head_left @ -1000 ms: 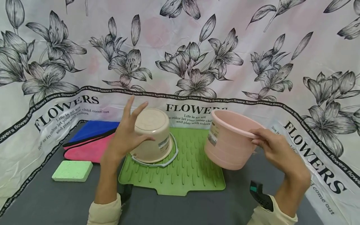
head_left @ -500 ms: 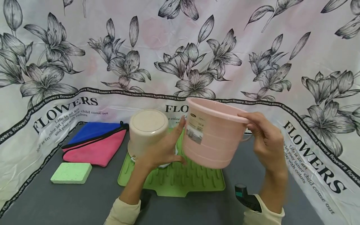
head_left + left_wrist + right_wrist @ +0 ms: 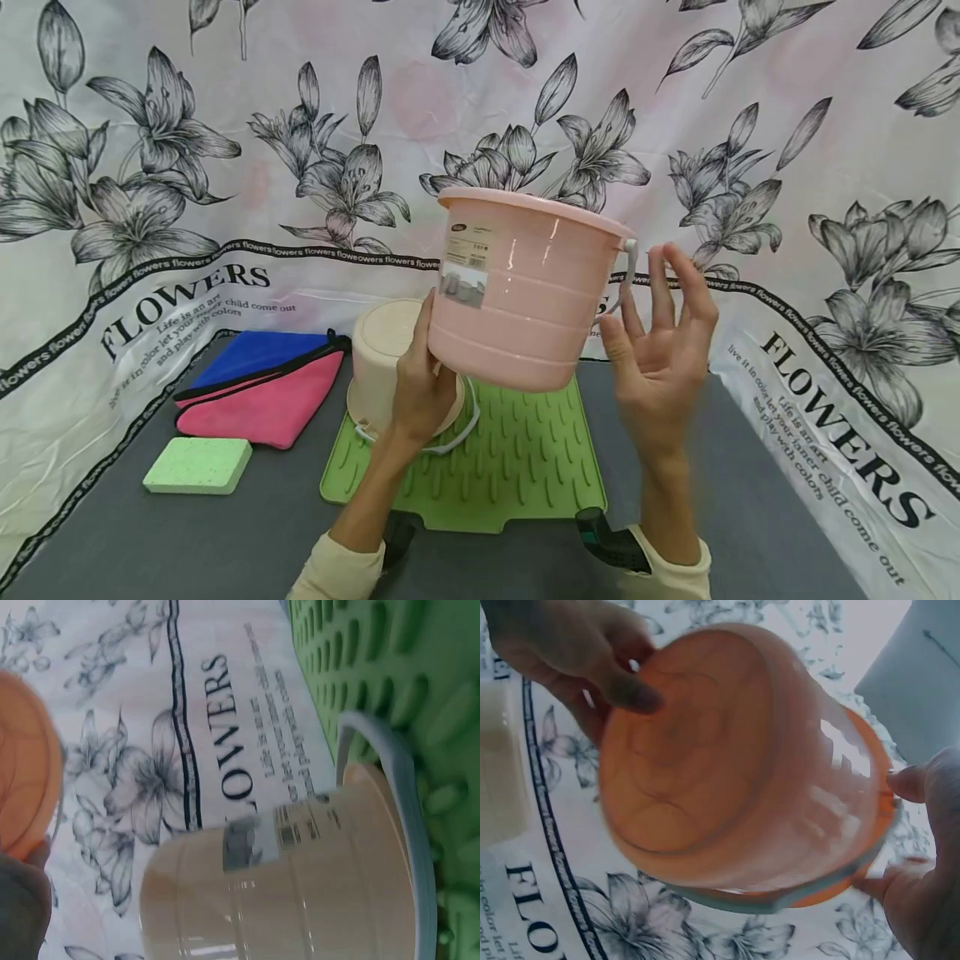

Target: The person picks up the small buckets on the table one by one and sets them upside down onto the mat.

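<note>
A pink bucket (image 3: 517,292) is held in the air, mouth up and slightly tilted. My left hand (image 3: 423,396) grips it low on its left side; in the right wrist view that hand's thumb lies on the bucket's base (image 3: 682,742). Beside the bucket's grey handle (image 3: 632,260), my right hand (image 3: 663,358) has its fingers extended and spread. Whether its fingertips touch the handle or rim I cannot tell. Behind my left hand, a cream bucket (image 3: 378,350) stands upside down on a green ridged mat (image 3: 517,475), its grey handle (image 3: 412,817) lying round the rim.
Blue and pink folded cloths (image 3: 262,400) with black edging lie on the grey table (image 3: 225,542) at left. A light green sponge (image 3: 198,467) is in front of them. A flower-printed sheet (image 3: 337,275) hangs behind.
The pink bucket has risen and moved left. My left hand has left the cream bucket's side and taken hold of the pink one. My right hand has let go of the pink rim.
</note>
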`<state>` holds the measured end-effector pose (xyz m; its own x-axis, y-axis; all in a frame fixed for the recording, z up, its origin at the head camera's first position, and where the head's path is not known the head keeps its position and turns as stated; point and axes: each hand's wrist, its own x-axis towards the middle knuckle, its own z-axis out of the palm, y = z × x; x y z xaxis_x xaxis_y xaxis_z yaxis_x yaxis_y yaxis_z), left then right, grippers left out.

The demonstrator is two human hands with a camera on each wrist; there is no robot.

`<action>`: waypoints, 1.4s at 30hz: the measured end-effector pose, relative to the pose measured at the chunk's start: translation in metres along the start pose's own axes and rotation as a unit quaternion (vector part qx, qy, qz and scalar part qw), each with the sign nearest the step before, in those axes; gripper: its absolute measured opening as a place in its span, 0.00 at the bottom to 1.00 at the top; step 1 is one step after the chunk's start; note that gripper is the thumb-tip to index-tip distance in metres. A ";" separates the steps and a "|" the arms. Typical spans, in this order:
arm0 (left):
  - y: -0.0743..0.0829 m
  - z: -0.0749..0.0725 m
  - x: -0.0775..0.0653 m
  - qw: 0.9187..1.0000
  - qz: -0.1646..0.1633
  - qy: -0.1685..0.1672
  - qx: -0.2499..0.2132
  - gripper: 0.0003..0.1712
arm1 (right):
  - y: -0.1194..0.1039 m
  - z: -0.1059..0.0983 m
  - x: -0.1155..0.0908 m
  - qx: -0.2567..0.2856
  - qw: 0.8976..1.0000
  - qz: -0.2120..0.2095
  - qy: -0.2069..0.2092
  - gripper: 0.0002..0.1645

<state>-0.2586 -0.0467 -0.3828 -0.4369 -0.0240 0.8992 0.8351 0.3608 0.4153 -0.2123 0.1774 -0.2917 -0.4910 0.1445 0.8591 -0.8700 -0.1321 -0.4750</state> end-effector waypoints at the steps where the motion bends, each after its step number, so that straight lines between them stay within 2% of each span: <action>1: 0.002 0.001 0.000 1.000 -0.002 0.017 0.002 0.40 | 0.002 0.002 -0.001 -0.014 1.000 0.012 -0.008 0.44; 4: 0.007 0.005 0.000 0.998 -0.008 0.066 0.006 0.38 | 0.009 0.005 -0.005 -0.053 0.996 0.034 -0.062 0.53; 6: 0.009 0.006 0.000 0.996 -0.011 0.090 0.003 0.38 | 0.012 0.003 -0.006 -0.086 0.989 0.027 -0.115 0.59; 8: 0.011 0.007 0.000 0.994 -0.013 0.104 0.000 0.38 | 0.013 0.001 -0.006 -0.115 0.980 0.010 -0.164 0.64; 10: 0.011 0.005 0.001 0.993 -0.020 0.113 0.003 0.38 | 0.013 -0.001 -0.005 -0.176 0.963 -0.018 -0.202 0.66; 12: 0.013 0.003 0.003 0.993 -0.026 0.117 0.001 0.38 | 0.012 -0.002 -0.005 -0.228 0.948 -0.045 -0.217 0.65; 15: 0.018 -0.001 0.005 0.993 -0.036 0.115 -0.011 0.40 | 0.013 -0.003 -0.006 -0.264 0.938 -0.067 -0.212 0.60; 20: 0.027 -0.009 0.011 0.991 -0.052 0.117 -0.034 0.43 | 0.013 -0.001 -0.006 -0.229 0.952 -0.082 -0.186 0.52; 23: 0.033 -0.012 0.014 0.986 -0.070 0.119 -0.089 0.43 | 0.008 0.002 -0.005 -0.230 0.954 -0.092 -0.172 0.52; 25: 0.037 -0.013 0.015 0.980 -0.078 0.119 -0.139 0.43 | 0.005 0.003 -0.004 -0.225 0.956 -0.093 -0.163 0.52; 28: 0.038 -0.013 0.018 0.975 -0.066 0.114 -0.180 0.46 | 0.001 0.002 -0.003 -0.215 0.961 -0.084 -0.149 0.54; 32: 0.034 -0.015 0.021 0.979 -0.017 0.089 -0.183 0.54 | -0.001 0.000 -0.003 -0.213 0.964 -0.065 -0.144 0.56; 35: 0.029 -0.018 0.022 0.987 0.011 0.036 -0.159 0.60 | -0.001 -0.003 -0.005 -0.221 0.964 -0.038 -0.143 0.56; 37: 0.025 -0.021 0.021 0.991 0.016 -0.013 -0.131 0.68 | -0.003 -0.005 -0.006 -0.222 0.965 -0.009 -0.140 0.59; 39: 0.023 -0.023 0.020 0.992 0.013 -0.063 -0.108 0.78 | -0.004 -0.007 -0.007 -0.220 0.966 0.026 -0.136 0.62; 42: 0.023 -0.021 0.018 0.992 0.007 -0.111 -0.065 0.92 | -0.006 -0.009 -0.006 -0.215 0.967 0.062 -0.124 0.58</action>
<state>-0.2402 -0.0588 -0.3542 -0.4759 0.1921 0.8583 0.8712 0.2366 0.4301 -0.2042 0.1858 -0.2960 -0.6138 -0.0928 0.7840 -0.7690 0.2950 -0.5672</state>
